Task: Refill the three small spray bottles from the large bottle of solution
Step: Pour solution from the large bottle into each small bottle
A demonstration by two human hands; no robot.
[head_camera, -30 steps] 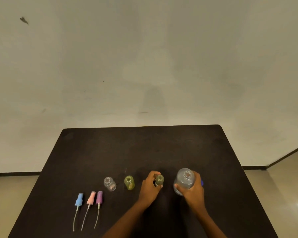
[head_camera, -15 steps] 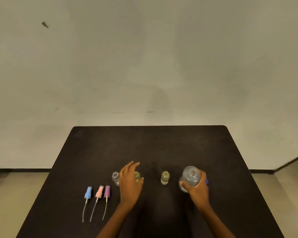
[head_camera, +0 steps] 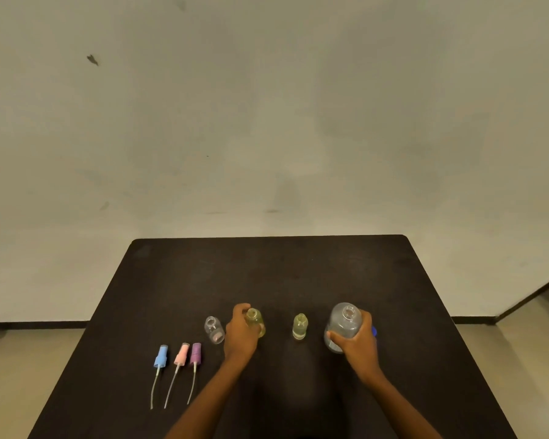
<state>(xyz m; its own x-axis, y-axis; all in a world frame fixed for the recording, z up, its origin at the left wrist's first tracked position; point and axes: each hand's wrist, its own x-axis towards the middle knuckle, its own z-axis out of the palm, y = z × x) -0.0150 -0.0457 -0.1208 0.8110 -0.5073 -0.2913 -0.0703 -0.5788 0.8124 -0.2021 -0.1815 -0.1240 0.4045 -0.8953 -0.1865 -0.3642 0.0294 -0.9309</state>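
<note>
A black table stands against a bare pale wall, and everything in use sits along its near edge. The right hand is wrapped round the large bottle, which stands upright and uncapped at about four o'clock of the table's centre. The left hand grasps a yellow-green small bottle, fingers curled round its body, at about seven o'clock. Between the two hands a second small bottle stands free, open-necked, apparently holding pale liquid.

The step in hand looks like taking up the next small bottle for filling. The next move calls for bringing its narrow neck close to the large bottle's mouth and tipping slowly, since no funnel is in sight. How full the held bottle is cannot be told behind the fingers.

At nine o'clock of the left hand, just beside it, stands a clear small bottle, seemingly empty and easily knocked. Further toward eight o'clock lie a blue spray head, a pink spray head and a purple spray head, dip tubes trailing. A blue cap peeks out behind the right hand.
</note>
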